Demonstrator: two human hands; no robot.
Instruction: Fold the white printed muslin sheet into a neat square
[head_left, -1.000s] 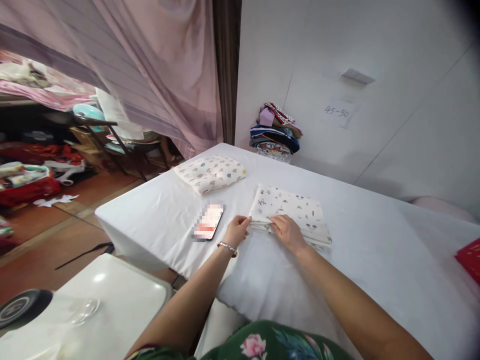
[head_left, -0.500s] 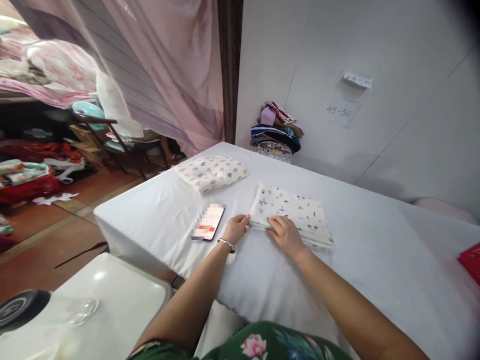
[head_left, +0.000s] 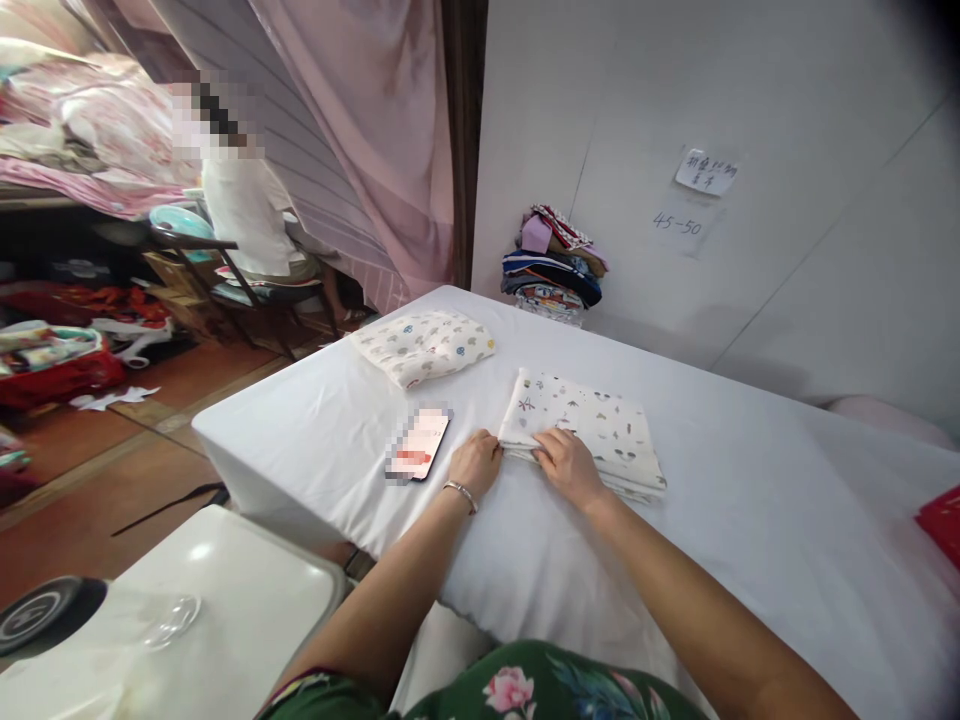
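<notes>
A folded white cloth (head_left: 600,415) with small printed motifs lies flat in several layers on the white-covered table (head_left: 750,520). My left hand (head_left: 476,462), a bracelet at its wrist, has its fingers closed at the cloth's near left corner. Along the near edge, just to the right, my right hand (head_left: 568,465) pinches the layers, thumb underneath and fingers on top. Farther back on the left lies a second printed cloth (head_left: 424,345), loosely bunched. Between that cloth and my left hand rests a phone (head_left: 424,445), its screen lit and partly blurred.
A pile of folded clothes (head_left: 553,260) stands behind the table by the wall. At lower left is a white surface (head_left: 225,560) with a black round object (head_left: 49,612). A seated person (head_left: 244,215) is beyond the pink curtain (head_left: 375,130). Something red (head_left: 941,525) sits at the right edge.
My left hand has turned slightly, its fingers now curled in at the cloth's corner. The right hand has barely moved. The seated person shows more, and the upper wall note lies flatter.
</notes>
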